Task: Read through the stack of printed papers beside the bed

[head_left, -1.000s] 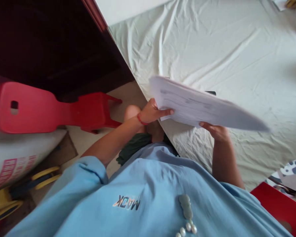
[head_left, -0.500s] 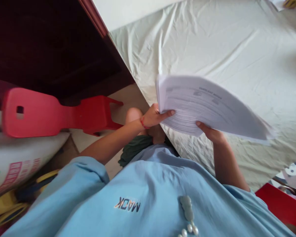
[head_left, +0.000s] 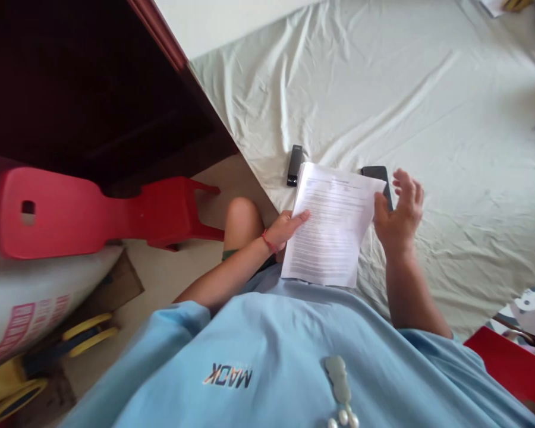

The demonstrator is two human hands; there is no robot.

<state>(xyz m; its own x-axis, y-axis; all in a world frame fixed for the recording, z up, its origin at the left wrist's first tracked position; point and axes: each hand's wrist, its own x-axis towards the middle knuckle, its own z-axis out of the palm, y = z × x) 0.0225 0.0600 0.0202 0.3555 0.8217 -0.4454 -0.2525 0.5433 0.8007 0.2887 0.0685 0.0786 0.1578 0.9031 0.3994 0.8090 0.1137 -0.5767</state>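
Note:
A stack of printed paper sheets [head_left: 332, 232] lies at a tilt in front of my shirt, just over the bed's near edge. My left hand [head_left: 289, 229] grips its left side, thumb on top and fingers underneath. Beyond the right edge of the sheets, my right hand [head_left: 399, 214] is raised with fingers apart. Its thumb is close to the upper right corner; whether it touches the paper I cannot tell. A flat black object like a phone [head_left: 377, 173] is partly covered by the paper and that hand. Left of the sheets' top rests a small, narrow black object [head_left: 295, 165].
The bed [head_left: 383, 89] has a wrinkled pale sheet. A red plastic chair [head_left: 134, 214] stands at the left, with a white printed sack [head_left: 27, 309] and a yellow-black item [head_left: 87, 336] near it. Something red [head_left: 508, 368] is at the lower right.
The bent, fanned-out sheets have come down flat and nearer to my body. My right hand has let go of them and lifted to the right. Both black objects now show.

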